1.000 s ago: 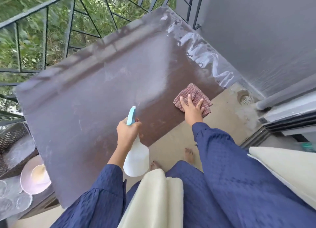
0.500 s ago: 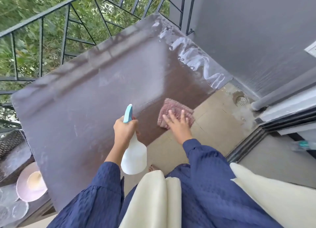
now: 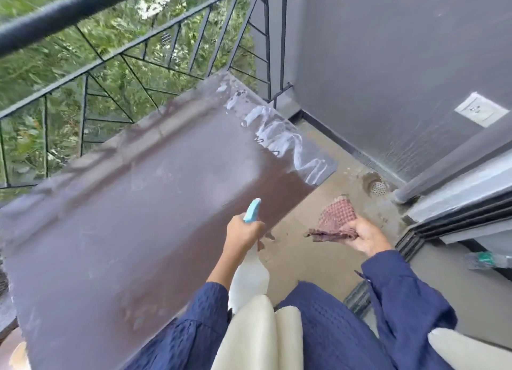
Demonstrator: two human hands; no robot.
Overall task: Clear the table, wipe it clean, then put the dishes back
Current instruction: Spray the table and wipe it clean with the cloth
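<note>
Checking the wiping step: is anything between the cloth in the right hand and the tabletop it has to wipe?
Nothing visible. The right hand holds the cloth off the table's near edge, over the floor. The tabletop is bare. The left hand holds the spray bottle at that edge, beside the cloth's path.

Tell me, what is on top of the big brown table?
Only wet, shiny streaks lie on the big brown table, near its far right corner. No dishes show. Blue sleeves hide its near edge.

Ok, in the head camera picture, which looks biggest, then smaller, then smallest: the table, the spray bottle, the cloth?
1. Table, by far.
2. Spray bottle, in the left hand.
3. Cloth, bunched in the right hand.
Bottle and cloth look close; both are partly hidden.
</note>
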